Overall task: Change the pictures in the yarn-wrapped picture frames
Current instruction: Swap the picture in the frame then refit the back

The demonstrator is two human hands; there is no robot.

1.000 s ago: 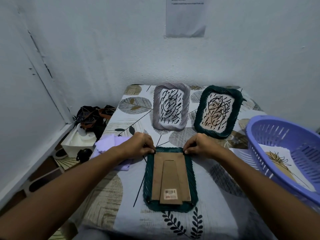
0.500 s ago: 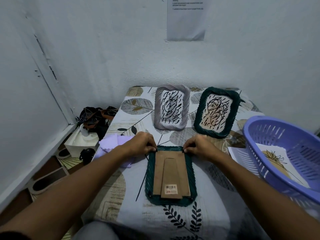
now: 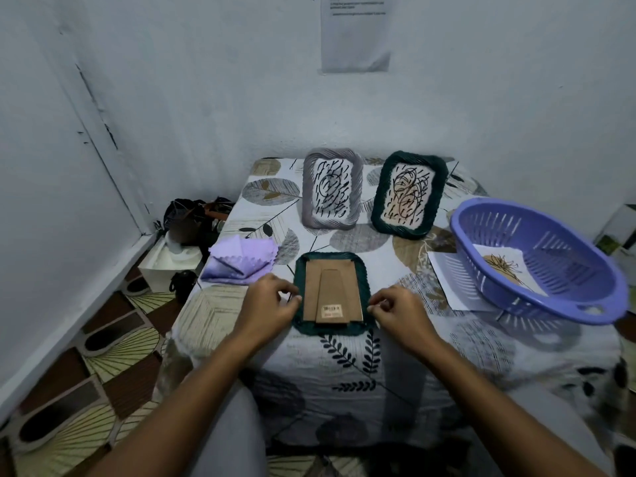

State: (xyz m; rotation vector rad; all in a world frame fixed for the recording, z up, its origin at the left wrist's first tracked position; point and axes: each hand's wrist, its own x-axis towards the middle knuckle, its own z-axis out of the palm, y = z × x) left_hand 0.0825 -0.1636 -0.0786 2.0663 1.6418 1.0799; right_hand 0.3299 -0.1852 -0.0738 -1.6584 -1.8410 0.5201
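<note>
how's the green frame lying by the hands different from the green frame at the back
The near green frame lies flat and face down, its brown cardboard back and stand showing; the far green frame stands propped, face toward the camera. The far one shows a scribbled picture; the near one's front is hidden. Both are dark green, yarn-wrapped, rectangular with rounded corners.

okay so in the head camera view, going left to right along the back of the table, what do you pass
Grey yarn-wrapped frame standing with a black-stroke picture → dark green yarn-wrapped frame standing with a scribble picture → purple plastic basket, nearer the right edge, holding a sheet with a drawing.
</note>
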